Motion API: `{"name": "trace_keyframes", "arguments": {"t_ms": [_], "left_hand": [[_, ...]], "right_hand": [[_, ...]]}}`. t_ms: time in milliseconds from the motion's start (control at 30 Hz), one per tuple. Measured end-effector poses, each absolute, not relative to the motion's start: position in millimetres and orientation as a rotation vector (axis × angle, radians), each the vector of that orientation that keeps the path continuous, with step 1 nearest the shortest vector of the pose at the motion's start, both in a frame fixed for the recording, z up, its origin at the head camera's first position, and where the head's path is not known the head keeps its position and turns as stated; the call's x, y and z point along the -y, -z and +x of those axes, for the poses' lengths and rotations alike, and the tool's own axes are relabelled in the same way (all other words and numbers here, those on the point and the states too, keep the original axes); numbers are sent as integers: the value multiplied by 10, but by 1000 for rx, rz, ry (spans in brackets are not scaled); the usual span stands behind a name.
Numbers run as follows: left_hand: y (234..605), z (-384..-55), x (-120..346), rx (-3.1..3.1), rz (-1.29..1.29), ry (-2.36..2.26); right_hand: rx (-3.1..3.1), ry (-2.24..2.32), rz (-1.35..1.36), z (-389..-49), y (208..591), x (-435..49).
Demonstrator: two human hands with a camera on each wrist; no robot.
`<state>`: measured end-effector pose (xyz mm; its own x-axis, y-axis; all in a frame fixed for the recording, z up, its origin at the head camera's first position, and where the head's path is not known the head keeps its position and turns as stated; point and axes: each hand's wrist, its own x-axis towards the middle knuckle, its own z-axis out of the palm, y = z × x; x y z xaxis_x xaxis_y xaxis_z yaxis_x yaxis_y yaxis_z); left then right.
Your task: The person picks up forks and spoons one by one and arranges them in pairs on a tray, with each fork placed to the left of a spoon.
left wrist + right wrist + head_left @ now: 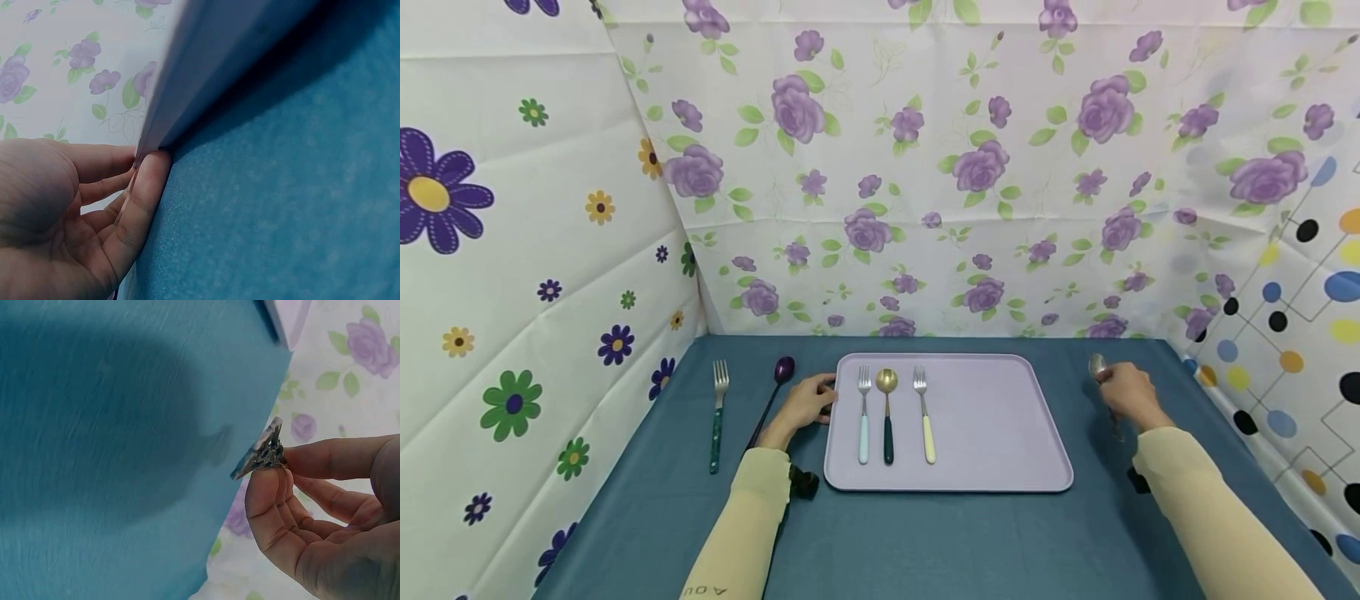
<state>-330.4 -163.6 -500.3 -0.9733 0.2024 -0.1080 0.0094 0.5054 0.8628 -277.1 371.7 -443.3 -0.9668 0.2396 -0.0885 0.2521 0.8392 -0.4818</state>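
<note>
At the left edge of the lilac tray (992, 425), my left hand (805, 404) pinches the rim between thumb and fingers; the left wrist view shows the tray's rim (164, 106) from close by. My right hand (1129, 395), to the right of the tray, pinches a silver spoon (1097, 364) by its handle. In the right wrist view the ornate metal handle (265, 449) pokes out past the fingertips above the cloth. Three pieces lie side by side on the tray: a fork with a light blue handle (863, 433), a gold spoon with a dark green handle (887, 417) and a fork with a yellow handle (927, 429).
Left of the tray, a fork with a green handle (717, 417) lies on the blue tablecloth (940, 542). A dark purple spoon (784, 369) lies beside my left hand, its handle partly behind the wrist. Flowered and dotted sheets (925, 167) stand around the table's back and sides.
</note>
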Motion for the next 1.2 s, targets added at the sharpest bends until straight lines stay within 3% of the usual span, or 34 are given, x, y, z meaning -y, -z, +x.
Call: {"name": "trace_keyframes", "arguments": {"t_ms": [1200], "left_hand": [[4987, -3305, 1643, -2533, 182, -1467]], "right_hand": [[-2899, 896, 222, -2965, 4369, -2631]]}}
